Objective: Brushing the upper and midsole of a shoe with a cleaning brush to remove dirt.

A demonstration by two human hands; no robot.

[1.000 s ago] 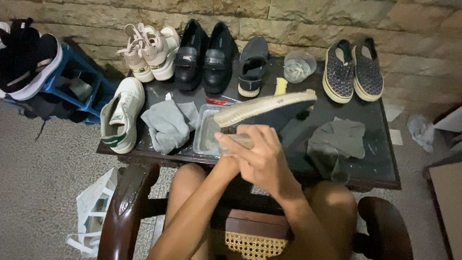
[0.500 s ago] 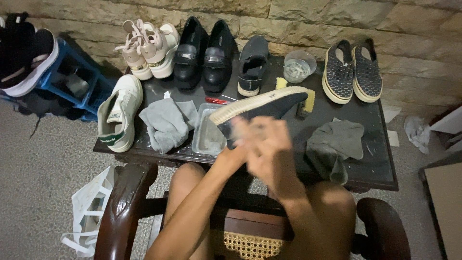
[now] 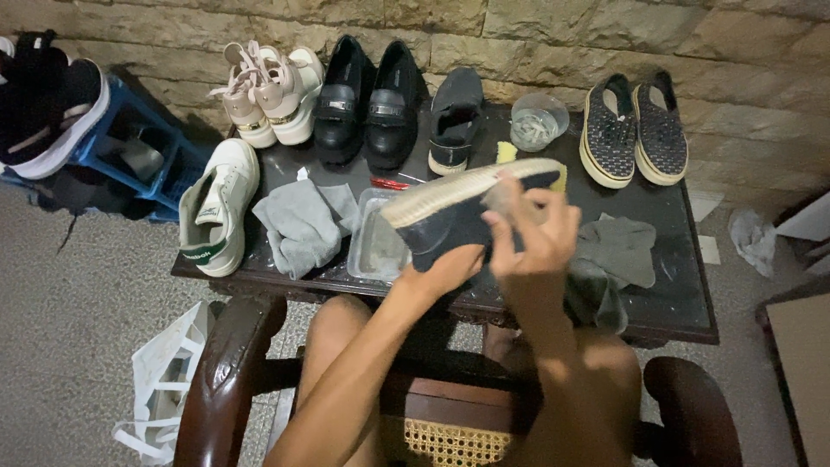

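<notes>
Wooden chair [image 3: 229,372] nearest, its arms framing bare knees; left hand [image 3: 445,270] closed under a dark slip-on shoe [image 3: 458,216] with a pale woven sole, held tilted above the near edge of the dark table [image 3: 683,303]; right hand [image 3: 536,233] curled over the shoe's upper, blurred, whether it pinched anything could not be told; clear tray [image 3: 376,251] just behind the shoe; grey cloth [image 3: 303,225] to its left, second grey cloth [image 3: 618,259] to the right; white sneaker [image 3: 216,207] at the table's left edge; black loafers [image 3: 367,99], glass jar [image 3: 538,121] and dotted slip-ons [image 3: 635,130] farthest, along the stone wall [image 3: 519,26]
</notes>
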